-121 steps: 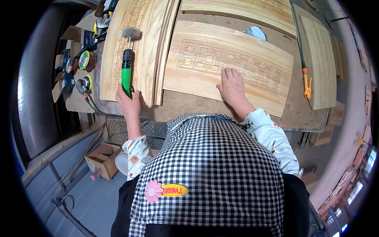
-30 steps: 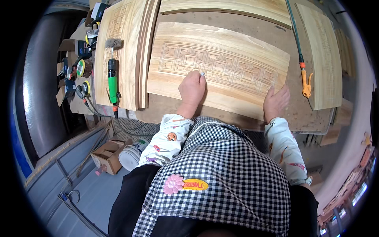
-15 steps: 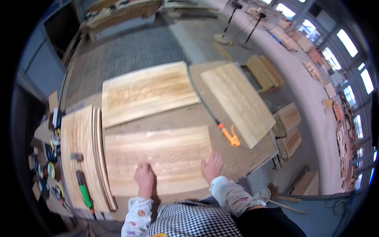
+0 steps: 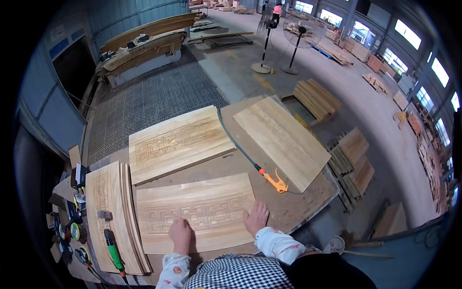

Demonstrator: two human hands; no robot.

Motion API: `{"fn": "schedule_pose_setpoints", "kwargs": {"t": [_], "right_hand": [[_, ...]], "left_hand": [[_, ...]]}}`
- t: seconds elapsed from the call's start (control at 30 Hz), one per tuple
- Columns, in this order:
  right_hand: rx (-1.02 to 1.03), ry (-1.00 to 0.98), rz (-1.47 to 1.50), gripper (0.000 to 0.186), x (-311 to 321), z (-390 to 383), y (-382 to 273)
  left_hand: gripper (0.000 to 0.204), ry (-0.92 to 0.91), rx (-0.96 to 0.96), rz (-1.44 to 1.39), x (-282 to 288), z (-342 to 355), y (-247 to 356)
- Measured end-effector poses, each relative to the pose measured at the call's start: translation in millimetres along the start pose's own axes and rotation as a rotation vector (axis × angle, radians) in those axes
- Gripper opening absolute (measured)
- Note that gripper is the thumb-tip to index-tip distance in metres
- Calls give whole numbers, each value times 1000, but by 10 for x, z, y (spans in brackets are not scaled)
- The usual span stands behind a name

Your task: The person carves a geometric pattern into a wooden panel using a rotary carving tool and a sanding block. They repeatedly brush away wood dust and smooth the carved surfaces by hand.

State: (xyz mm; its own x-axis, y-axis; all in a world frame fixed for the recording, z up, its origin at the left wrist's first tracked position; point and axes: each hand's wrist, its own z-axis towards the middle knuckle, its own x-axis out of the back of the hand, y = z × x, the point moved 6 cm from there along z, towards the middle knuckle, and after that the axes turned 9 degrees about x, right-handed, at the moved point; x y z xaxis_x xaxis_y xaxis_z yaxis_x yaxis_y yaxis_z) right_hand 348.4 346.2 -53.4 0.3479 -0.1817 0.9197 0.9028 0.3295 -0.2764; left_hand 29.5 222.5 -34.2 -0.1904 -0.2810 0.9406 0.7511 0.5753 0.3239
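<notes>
A pale carved wooden panel (image 4: 197,236) lies flat on the work table in front of me. My left hand (image 4: 180,234) rests on the panel's carving with its fingers curled closed. Whatever those fingers may hold is hidden. At the panel's right edge, my right hand (image 4: 256,217) lies with fingers stretched out, touching the wood and grasping nothing. An orange air blow gun (image 4: 275,181) on a dark hose lies beyond my right hand. To the left, a green and black power tool (image 4: 113,250) with a grey round head lies on stacked carved panels (image 4: 100,192).
Another carved panel stack (image 4: 180,144) is farther back, and a single panel (image 4: 284,144) lies at the far right of the table (image 4: 313,204). Tools and boxes crowd a side surface (image 4: 77,269) at left. Boards stand stacked on the floor (image 4: 353,149); two pedestal fans (image 4: 262,68) are beyond.
My view has tilted upward, so the table sits lower and more of the workshop shows. Both hands stay at nearly the same places on the panel.
</notes>
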Motion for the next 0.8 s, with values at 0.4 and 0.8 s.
{"fn": "schedule_pose_setpoints", "kwargs": {"t": [0.4, 0.8], "right_hand": [[4, -9, 9, 74, 3, 9, -3], [-42, -136, 236, 76, -94, 75, 182]], "left_hand": [[12, -219, -113, 162, -16, -12, -62], [20, -445, 207, -360, -196, -266, -186]]}}
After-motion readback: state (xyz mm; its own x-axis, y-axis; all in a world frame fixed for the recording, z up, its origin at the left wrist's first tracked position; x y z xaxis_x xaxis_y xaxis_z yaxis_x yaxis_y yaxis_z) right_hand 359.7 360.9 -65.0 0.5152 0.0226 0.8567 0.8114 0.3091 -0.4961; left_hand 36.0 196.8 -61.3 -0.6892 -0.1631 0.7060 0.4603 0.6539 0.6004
